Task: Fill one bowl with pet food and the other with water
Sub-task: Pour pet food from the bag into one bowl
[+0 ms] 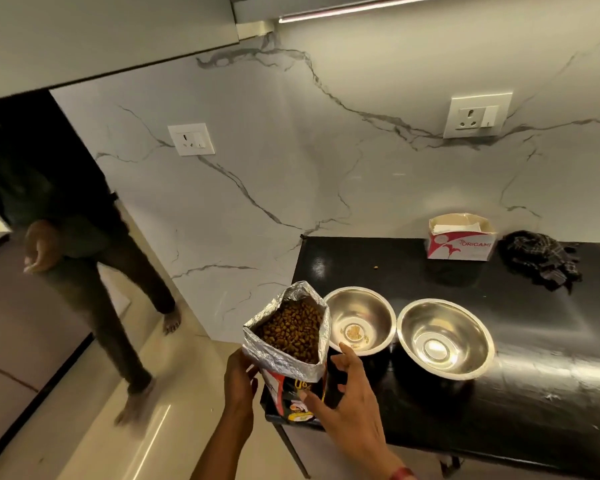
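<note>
The open foil-lined bag of brown pet food (288,336) stands at the left edge of the shiny black surface (430,403). It is full of small brown bits. The left hand (238,382) is wrapped around the bag's left side and holds it. The right hand (343,407) is on the bag's front, with the thumb pressed on it and the fingers spread out.

Two round shiny metal bowls sit side by side, just beside the bag. The near bowl (359,320) looks almost empty, with maybe one or two bits in it. The far bowl (445,337) is empty. There is no water in either yet.

What could go wrong? The bag's mouth is wide and floppy. If it tips too fast, food could rush out, miss the bowl and roll off the edge onto the floor. The bowls are light and could slide if the bag bumps them.

One brown bit (374,268) already lies loose near the white and red cardboard box (459,242).
</note>
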